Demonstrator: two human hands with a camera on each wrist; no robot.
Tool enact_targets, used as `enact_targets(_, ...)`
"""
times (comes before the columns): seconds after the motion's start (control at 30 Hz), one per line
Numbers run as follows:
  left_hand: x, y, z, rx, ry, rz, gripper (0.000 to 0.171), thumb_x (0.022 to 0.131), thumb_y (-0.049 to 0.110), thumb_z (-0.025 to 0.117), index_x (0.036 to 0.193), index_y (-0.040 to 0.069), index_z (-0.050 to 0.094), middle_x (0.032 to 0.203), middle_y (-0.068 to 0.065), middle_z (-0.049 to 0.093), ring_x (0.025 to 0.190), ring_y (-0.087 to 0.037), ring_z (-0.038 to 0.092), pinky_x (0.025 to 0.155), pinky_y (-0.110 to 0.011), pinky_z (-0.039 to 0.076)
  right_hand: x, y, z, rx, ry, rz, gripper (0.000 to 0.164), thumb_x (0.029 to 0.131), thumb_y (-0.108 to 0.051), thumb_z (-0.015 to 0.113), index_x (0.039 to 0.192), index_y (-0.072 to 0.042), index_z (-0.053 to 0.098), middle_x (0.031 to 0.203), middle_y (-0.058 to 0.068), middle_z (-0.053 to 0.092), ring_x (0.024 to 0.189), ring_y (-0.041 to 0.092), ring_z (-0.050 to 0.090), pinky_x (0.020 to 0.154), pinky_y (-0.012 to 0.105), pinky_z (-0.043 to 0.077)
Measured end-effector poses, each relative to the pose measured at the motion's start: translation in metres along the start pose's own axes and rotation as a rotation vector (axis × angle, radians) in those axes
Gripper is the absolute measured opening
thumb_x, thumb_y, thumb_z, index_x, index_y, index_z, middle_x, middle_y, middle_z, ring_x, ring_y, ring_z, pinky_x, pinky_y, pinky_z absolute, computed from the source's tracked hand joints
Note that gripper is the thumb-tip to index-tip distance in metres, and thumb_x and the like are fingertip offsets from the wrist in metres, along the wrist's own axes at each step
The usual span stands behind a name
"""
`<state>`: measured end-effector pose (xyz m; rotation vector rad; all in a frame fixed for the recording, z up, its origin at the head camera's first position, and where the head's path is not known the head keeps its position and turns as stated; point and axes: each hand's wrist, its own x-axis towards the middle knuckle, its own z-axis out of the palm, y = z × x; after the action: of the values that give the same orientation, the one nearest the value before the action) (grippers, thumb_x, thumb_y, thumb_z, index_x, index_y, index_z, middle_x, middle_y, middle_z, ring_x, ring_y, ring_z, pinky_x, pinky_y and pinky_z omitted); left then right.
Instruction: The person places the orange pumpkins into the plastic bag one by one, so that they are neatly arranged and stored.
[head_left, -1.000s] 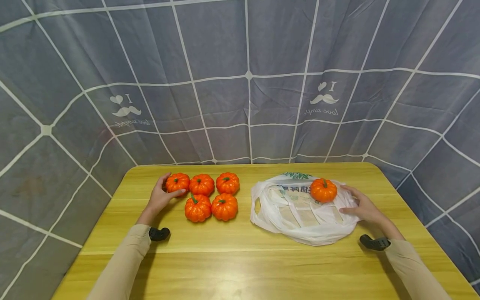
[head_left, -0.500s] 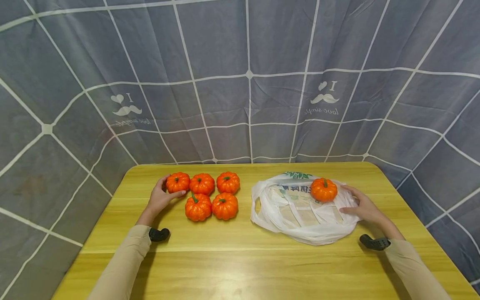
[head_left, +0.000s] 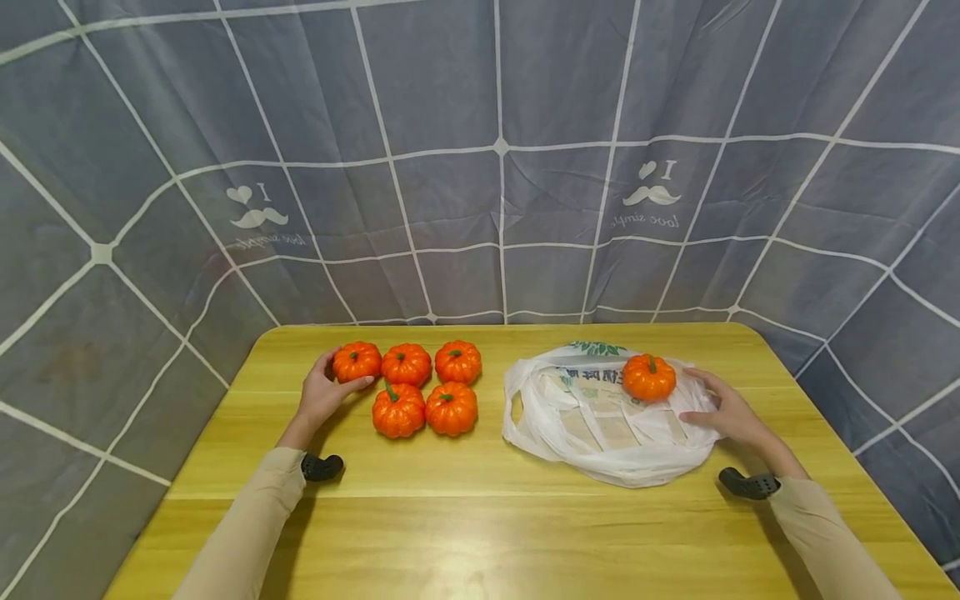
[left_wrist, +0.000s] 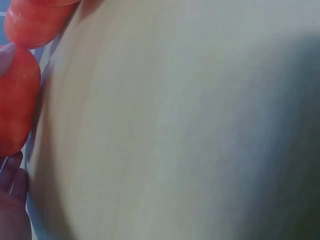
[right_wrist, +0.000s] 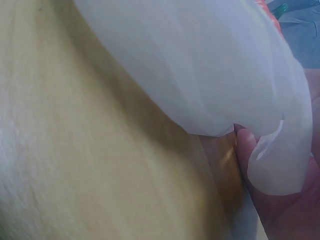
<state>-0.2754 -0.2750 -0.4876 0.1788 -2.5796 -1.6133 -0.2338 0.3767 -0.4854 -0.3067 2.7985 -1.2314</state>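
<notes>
In the head view my left hand (head_left: pixel 322 402) holds the leftmost back orange pumpkin (head_left: pixel 357 362), small and ribbed, between thumb and fingers. In the left wrist view the thumb tip lies on that pumpkin (left_wrist: pixel 17 107), fingers at its other side. Several similar pumpkins (head_left: pixel 398 410) stand close beside it in two rows. My right hand (head_left: pixel 731 411) grips the right edge of a crumpled white plastic bag (head_left: pixel 622 467). The right wrist view shows the bag (right_wrist: pixel 210 60) folded between thumb and palm. One more pumpkin (head_left: pixel 649 377) rests on the bag's right back part.
Everything lies on a wooden table (head_left: pixel 420 533) with rounded back corners. A grey-blue curtain (head_left: pixel 442 200) with white lines hangs behind it and at both sides. A dark wrist camera (head_left: pixel 321 467) is strapped at the left cuff, another wrist camera (head_left: pixel 748 485) at the right.
</notes>
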Motion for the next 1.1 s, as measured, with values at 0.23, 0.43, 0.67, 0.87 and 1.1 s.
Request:
enact_targets(0.23, -0.006, 0.005, 0.003, -0.005, 0.054, -0.014, 0.087, 0.079, 0.022, 0.078, 0.148, 0.000, 0.028, 0.145, -0.023, 0.040, 0.126, -0.036, 0.042, 0.109, -0.045, 0.035, 0.000, 0.001, 0.001, 0.002, -0.002, 0.000, 0.082, 0.080, -0.012, 0.075, 0.146, 0.006, 0.028, 0.150, 0.035, 0.024, 0.129, 0.055, 0.032, 0.099, 0.051, 0.043)
enact_targets(0.43, -0.010, 0.017, 0.007, -0.007, 0.093, 0.008, 0.088, 0.078, 0.024, 0.079, 0.147, 0.000, 0.030, 0.143, -0.024, 0.042, 0.123, -0.036, 0.044, 0.106, -0.045, 0.038, 0.001, 0.002, 0.000, -0.004, 0.005, -0.004, 0.082, 0.080, -0.012, 0.075, 0.145, 0.006, 0.029, 0.149, 0.036, 0.024, 0.127, 0.056, 0.035, 0.083, 0.015, 0.042)
enact_targets(0.67, -0.017, 0.034, 0.010, -0.012, 0.175, 0.054, 0.088, 0.075, 0.024, 0.081, 0.145, -0.001, 0.033, 0.140, -0.023, 0.043, 0.125, -0.035, 0.044, 0.104, -0.047, 0.040, 0.001, 0.001, 0.001, -0.010, -0.001, 0.000, 0.082, 0.081, -0.013, 0.075, 0.146, 0.006, 0.029, 0.149, 0.037, 0.024, 0.125, 0.056, 0.037, 0.088, 0.033, 0.048)
enact_targets(0.87, -0.023, 0.047, 0.012, -0.055, 0.238, 0.077, 0.085, 0.074, 0.022, 0.082, 0.143, 0.000, 0.037, 0.139, -0.021, 0.045, 0.124, -0.034, 0.044, 0.105, -0.046, 0.039, 0.000, 0.001, 0.001, 0.012, -0.006, 0.000, 0.083, 0.081, -0.013, 0.075, 0.146, 0.006, 0.027, 0.148, 0.037, 0.024, 0.124, 0.056, 0.038, 0.076, 0.010, 0.041)
enact_targets(1.1, -0.030, 0.066, 0.020, -0.101, 0.262, 0.089, 0.084, 0.073, 0.020, 0.083, 0.142, 0.001, 0.040, 0.137, -0.020, 0.048, 0.124, -0.033, 0.045, 0.103, -0.044, 0.040, 0.000, 0.002, 0.001, 0.016, -0.002, -0.015, 0.082, 0.081, -0.012, 0.075, 0.146, 0.007, 0.028, 0.148, 0.037, 0.024, 0.124, 0.056, 0.038, 0.076, 0.007, 0.039)
